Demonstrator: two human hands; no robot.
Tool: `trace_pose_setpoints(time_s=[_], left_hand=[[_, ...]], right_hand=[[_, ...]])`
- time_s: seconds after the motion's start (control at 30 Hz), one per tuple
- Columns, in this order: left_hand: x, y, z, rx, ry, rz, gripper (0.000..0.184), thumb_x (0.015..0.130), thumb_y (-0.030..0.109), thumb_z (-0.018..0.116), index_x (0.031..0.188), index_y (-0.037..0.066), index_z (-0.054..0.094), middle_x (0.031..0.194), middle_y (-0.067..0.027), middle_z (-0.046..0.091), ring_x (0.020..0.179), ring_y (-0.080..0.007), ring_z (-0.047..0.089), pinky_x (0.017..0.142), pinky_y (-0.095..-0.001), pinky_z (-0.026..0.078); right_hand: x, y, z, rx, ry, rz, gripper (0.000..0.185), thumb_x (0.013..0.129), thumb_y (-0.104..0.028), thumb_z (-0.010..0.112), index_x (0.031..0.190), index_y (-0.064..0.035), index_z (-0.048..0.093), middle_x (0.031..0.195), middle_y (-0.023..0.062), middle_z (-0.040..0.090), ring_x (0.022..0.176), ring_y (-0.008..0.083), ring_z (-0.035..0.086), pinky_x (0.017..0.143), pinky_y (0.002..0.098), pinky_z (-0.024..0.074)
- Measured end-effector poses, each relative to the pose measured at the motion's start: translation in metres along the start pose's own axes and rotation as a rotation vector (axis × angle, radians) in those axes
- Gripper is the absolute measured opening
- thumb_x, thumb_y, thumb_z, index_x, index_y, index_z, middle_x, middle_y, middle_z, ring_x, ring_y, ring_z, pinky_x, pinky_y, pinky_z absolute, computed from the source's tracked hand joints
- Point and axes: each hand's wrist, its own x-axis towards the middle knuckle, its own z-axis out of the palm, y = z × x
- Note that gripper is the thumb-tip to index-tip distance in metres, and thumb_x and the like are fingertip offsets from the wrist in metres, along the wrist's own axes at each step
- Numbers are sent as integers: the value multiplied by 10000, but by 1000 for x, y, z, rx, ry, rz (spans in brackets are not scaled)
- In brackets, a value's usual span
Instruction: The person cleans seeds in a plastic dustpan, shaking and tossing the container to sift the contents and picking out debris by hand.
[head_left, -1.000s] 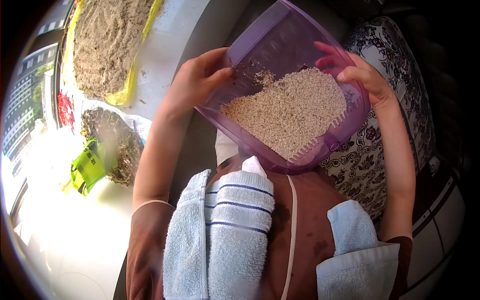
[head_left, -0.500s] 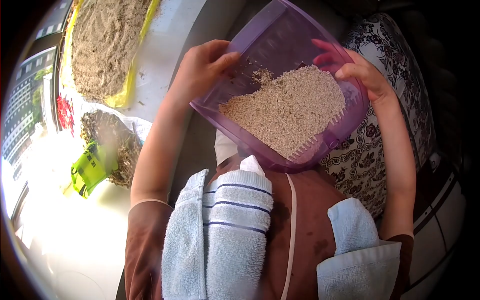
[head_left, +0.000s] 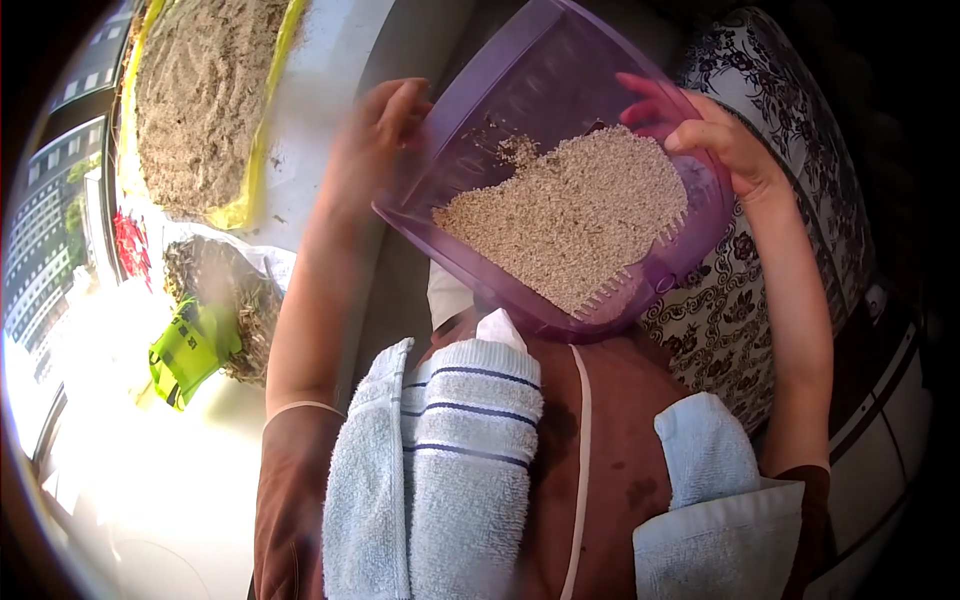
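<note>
A translucent purple plastic bin (head_left: 520, 95) is tilted in front of my chest. Pale tan granules (head_left: 580, 215) are heaped against its near side, beside a row of small teeth along the inner wall. My right hand (head_left: 715, 140) grips the right rim, thumb over the edge and fingers seen reddish through the plastic. Just left of the opposite rim, my left hand (head_left: 385, 120) is slightly blurred, its fingers loosely bent and holding nothing. The bin's near edge sits close to my brown apron (head_left: 620, 420).
Left, on a pale ledge, lie a yellow-edged tray of grey-brown sandy material (head_left: 205, 100), a bag of dry plant matter (head_left: 235, 290) and a bright green packet (head_left: 190, 350). A patterned cushion (head_left: 790, 170) is at right. Blue towels (head_left: 470, 450) hang from my front.
My left hand has come off the bin's left rim and shifted slightly left. The right hand still holds the bin, which stays nearly in place.
</note>
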Motion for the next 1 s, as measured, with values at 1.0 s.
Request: trace_pose_setpoints(time_s=[1.0], left_hand=[[-3,10,22,235,-41,193,579,802,232,752,1284,13,518,1105,-133,649,969,-204,649,829,-311,522]], right_hand=[[-3,3,0,-11,4,-16,712,725,-127,582,1407,-24,408,1130,96,561,920,112,551,859,230,470]])
